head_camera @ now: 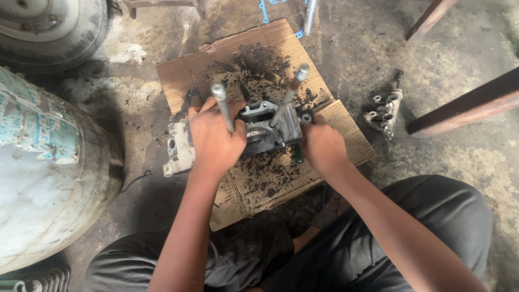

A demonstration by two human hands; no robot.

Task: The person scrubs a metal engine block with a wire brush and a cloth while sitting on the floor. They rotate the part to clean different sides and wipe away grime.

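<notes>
Two hands work at the grey engine block lying on the oil-stained cardboard spread on the floor. My left hand presses its near-left side, grip closed round a long stud. My right hand cups the block's right edge; I cannot tell how tight. A drum crowds the left; a small metal bracket lies well apart, right. Beyond, a tyre.

This is a rough vehicle repair workshop, with work done on a stained, oily concrete floor. A worn black rubber tyre sits at upper left, a grease-blackened sheet of brown cardboard holds a grey cast-metal engine part, and another small grey metal casting lies at right.
</notes>
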